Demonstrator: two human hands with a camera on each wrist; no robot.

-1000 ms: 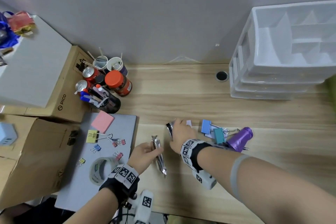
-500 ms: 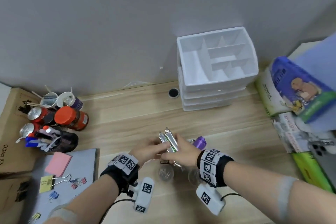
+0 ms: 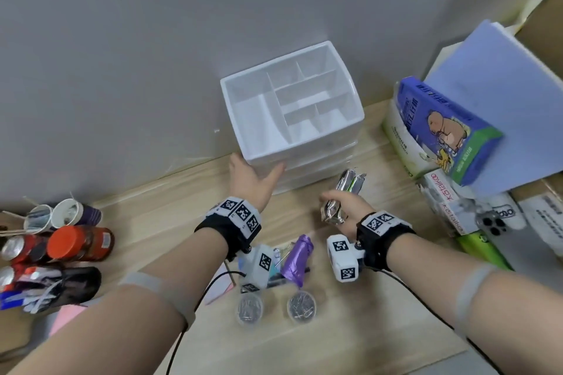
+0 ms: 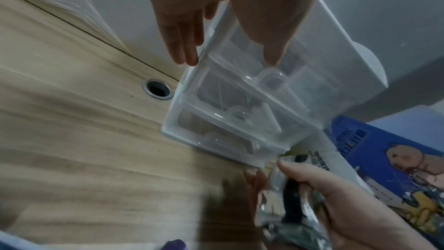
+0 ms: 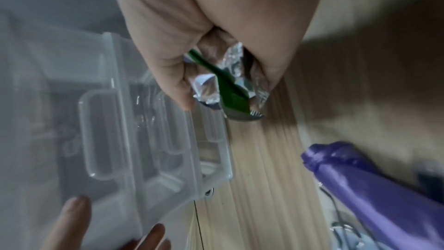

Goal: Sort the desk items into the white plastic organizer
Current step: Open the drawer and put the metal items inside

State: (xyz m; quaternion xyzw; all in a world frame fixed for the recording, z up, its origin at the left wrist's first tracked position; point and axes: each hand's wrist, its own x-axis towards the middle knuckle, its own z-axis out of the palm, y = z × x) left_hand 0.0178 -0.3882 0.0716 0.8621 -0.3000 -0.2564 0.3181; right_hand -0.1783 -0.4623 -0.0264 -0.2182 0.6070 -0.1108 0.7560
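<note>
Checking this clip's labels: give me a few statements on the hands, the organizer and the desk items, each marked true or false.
1. The right hand grips silver foil packets. True.
2. The left hand holds a packet. False: it is spread against the white organizer's front corner, holding nothing.
3. The organizer's top compartments hold clips. False: they look empty.
4. The purple roll lies on the desk. True.
</note>
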